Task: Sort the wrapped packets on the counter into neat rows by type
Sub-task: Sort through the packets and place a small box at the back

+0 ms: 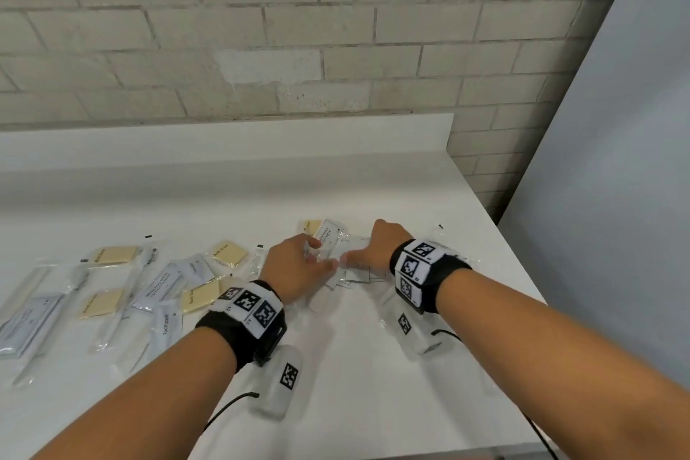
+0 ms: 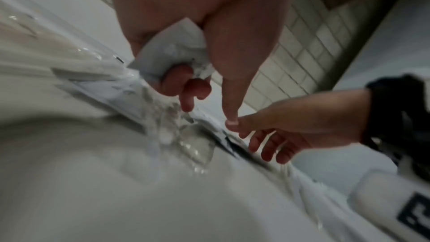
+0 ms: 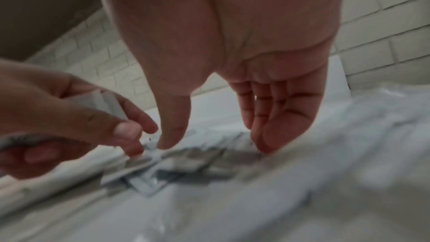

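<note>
A loose pile of white wrapped packets [image 1: 354,274] lies mid-counter, blurred in the right wrist view as the same pile [image 3: 186,165]. My left hand [image 1: 321,254] sits at the pile's left edge. In the left wrist view this left hand [image 2: 209,115] grips a white packet [image 2: 172,47] against the palm with curled fingers, its thumb stretched out to meet the right thumb. My right hand [image 1: 358,250] stands over the pile with straight fingers. In its own view, the right hand [image 3: 216,146] rests fingertips and thumb tip on the packets.
Left of the hands lie yellow soap packets [image 1: 231,254], a shampoo packet [image 1: 160,286], a toothpaste packet [image 1: 166,325] and long clear packets [image 1: 33,284]. Another shampoo packet [image 1: 328,239] and a soap packet [image 1: 311,226] lie behind the pile. A grey panel [image 1: 616,161] borders the counter's right edge.
</note>
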Motion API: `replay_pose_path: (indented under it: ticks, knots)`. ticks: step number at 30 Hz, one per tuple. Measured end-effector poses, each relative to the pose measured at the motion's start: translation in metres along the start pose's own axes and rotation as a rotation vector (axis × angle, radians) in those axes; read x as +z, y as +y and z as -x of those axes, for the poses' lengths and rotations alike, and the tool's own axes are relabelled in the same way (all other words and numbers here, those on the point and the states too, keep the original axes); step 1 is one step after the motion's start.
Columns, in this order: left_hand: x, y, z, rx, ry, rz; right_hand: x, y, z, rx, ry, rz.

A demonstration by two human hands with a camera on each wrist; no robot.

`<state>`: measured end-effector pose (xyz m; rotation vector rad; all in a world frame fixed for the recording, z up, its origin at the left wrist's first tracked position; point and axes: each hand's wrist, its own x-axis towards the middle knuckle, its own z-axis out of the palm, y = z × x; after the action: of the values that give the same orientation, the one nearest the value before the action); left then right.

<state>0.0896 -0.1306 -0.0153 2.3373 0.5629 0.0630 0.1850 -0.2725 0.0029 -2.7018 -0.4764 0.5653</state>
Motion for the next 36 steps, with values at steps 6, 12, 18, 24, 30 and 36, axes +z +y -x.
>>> replay_pose_path:
  ticks: [6,12,18,24,30,36]
  knots:
    - [0.015,-0.002,-0.002,-0.024,-0.002,-0.213,0.011,0.0,-0.008,0.07,-0.019,-0.127]
    - [-0.009,-0.01,-0.002,0.052,0.182,0.094,0.005,-0.001,-0.013,0.069,-0.082,-0.748]
    - [-0.021,-0.005,0.006,0.244,0.29,0.111,-0.003,-0.036,-0.006,-0.017,-0.129,-1.119]
    - [-0.025,-0.011,0.017,0.295,0.365,0.14,-0.002,-0.057,0.01,-0.164,-0.206,-1.011]
    - [-0.052,-0.022,0.033,0.109,0.184,0.594,0.002,-0.058,0.015,-0.318,-0.126,-0.919]
    - [-0.078,-0.036,0.038,-0.151,0.013,1.028,0.011,-0.074,0.038,-0.359,-0.221,-0.912]
